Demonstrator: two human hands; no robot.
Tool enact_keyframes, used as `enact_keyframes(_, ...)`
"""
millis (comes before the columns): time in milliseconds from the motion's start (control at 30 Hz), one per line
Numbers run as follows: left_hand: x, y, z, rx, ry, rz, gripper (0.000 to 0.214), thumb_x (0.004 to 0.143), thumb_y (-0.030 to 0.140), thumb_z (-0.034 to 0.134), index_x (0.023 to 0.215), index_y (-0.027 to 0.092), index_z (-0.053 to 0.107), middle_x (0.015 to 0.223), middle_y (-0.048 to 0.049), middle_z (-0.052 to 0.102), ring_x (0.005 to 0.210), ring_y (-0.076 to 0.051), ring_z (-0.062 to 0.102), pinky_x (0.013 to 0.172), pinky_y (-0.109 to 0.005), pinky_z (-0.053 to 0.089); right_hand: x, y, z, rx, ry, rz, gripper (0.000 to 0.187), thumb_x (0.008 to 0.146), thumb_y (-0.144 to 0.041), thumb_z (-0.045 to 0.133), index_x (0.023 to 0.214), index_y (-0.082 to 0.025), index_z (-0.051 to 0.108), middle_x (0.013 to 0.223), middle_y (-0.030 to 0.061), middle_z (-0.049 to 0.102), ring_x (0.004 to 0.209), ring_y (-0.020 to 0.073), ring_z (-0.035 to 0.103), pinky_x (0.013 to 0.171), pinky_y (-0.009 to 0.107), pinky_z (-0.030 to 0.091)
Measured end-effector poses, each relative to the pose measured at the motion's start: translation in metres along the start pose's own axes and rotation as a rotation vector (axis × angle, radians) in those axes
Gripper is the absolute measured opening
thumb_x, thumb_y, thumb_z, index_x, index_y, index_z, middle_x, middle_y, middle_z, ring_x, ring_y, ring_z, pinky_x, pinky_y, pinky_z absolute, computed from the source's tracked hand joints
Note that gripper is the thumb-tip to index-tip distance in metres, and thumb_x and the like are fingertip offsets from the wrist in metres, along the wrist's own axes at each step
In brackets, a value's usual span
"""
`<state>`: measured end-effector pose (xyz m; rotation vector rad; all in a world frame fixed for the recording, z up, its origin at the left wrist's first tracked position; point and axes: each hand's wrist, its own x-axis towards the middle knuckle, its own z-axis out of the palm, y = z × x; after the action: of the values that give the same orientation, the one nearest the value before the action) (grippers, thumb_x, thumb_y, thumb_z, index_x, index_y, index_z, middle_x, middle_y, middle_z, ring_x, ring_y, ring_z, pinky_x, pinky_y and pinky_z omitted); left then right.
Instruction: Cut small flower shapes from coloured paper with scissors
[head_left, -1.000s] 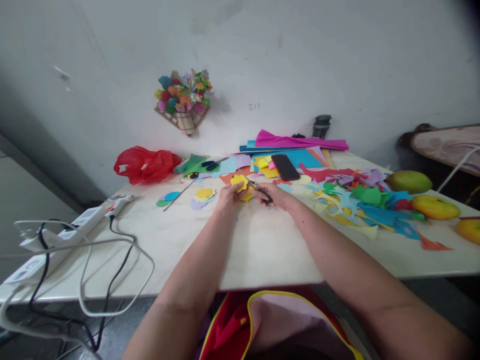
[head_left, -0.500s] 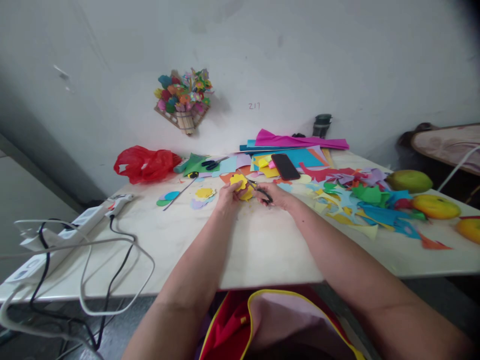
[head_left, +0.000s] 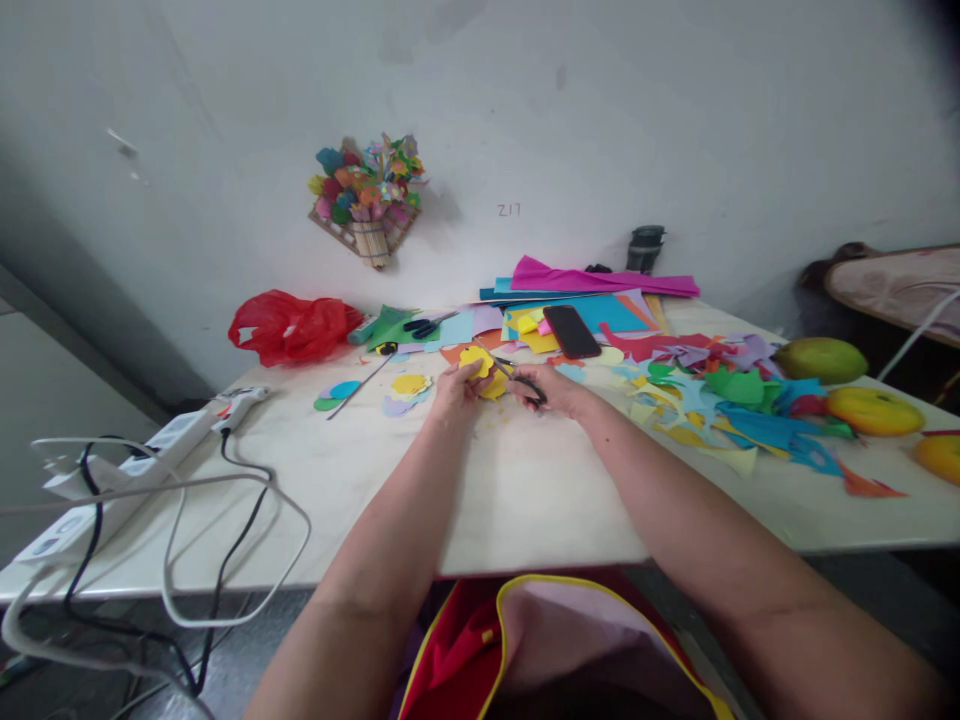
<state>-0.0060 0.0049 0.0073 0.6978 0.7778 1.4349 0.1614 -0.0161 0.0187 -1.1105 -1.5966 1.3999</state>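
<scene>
White table [head_left: 540,520]: paper scraps [head_left: 750,390] toward the right, phone [head_left: 571,332] beyond the hands.
Left hand [head_left: 454,391]: fingers nearly closed, pinching a yellow paper flower [head_left: 475,359].
Right hand [head_left: 553,387]: curled around black-handled scissors [head_left: 534,391].
Scissors: blades toward the flower.
Flower: at the left fingertips, just beside the blades.

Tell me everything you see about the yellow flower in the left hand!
The yellow flower looks like cut paper, flat, with a wavy, petal-like edge. The left hand holds it over the table, covering part of it. The scissors in the right hand are right beside it; I can't tell if their blades touch it.
</scene>
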Motion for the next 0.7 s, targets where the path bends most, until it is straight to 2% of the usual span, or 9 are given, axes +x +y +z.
enact_keyframes(133, 0.0006, 0.0015, -0.0014, 0.013, 0.008, -0.017, 0.014, 0.073, 0.007, 0.068, 0.086, 0.010, 0.067, 0.080, -0.0102, 0.074, 0.074, -0.020, 0.073, 0.065, -0.024, 0.060, -0.0026, -0.0038, 0.0016, -0.015, 0.007, 0.022, 0.018, 0.077, -0.028, 0.068, 0.072, -0.018, 0.054, 0.044, -0.0064, 0.048, 0.035, 0.0069, 0.040, 0.035, 0.018, 0.025)
enact_keyframes(300, -0.0010, 0.0058, -0.0020, 0.090, -0.013, -0.121, 0.017, 0.072, 0.011, 0.069, 0.089, 0.009, 0.067, 0.079, -0.0124, 0.074, 0.076, -0.023, 0.074, 0.064, -0.026, 0.060, -0.0042, -0.0064, 0.0026, -0.011, 0.019, 0.023, 0.018, 0.078, -0.025, 0.069, 0.072, -0.018, 0.053, 0.043, -0.0069, 0.047, 0.036, 0.0069, 0.039, 0.035, 0.017, 0.027)
enact_keyframes(500, -0.0036, 0.0068, -0.0020, 0.088, -0.010, -0.042, 0.015, 0.071, 0.006, 0.068, 0.086, 0.010, 0.067, 0.078, -0.0106, 0.074, 0.082, -0.023, 0.075, 0.066, -0.024, 0.059, -0.0013, -0.0025, 0.0012, -0.025, 0.016, 0.012, 0.019, 0.079, -0.026, 0.068, 0.072, -0.018, 0.053, 0.045, -0.0063, 0.047, 0.036, 0.0071, 0.040, 0.035, 0.018, 0.028)
enact_keyframes(700, -0.0038, 0.0072, -0.0016, 0.075, -0.004, -0.029, 0.012, 0.072, 0.005, 0.067, 0.083, 0.010, 0.065, 0.079, -0.0110, 0.073, 0.084, -0.024, 0.075, 0.065, -0.023, 0.059, 0.0023, 0.0026, -0.0009, -0.020, 0.004, -0.012, 0.023, 0.076, -0.030, 0.071, 0.072, -0.018, 0.052, 0.045, -0.0068, 0.047, 0.036, 0.0066, 0.040, 0.036, 0.018, 0.028)
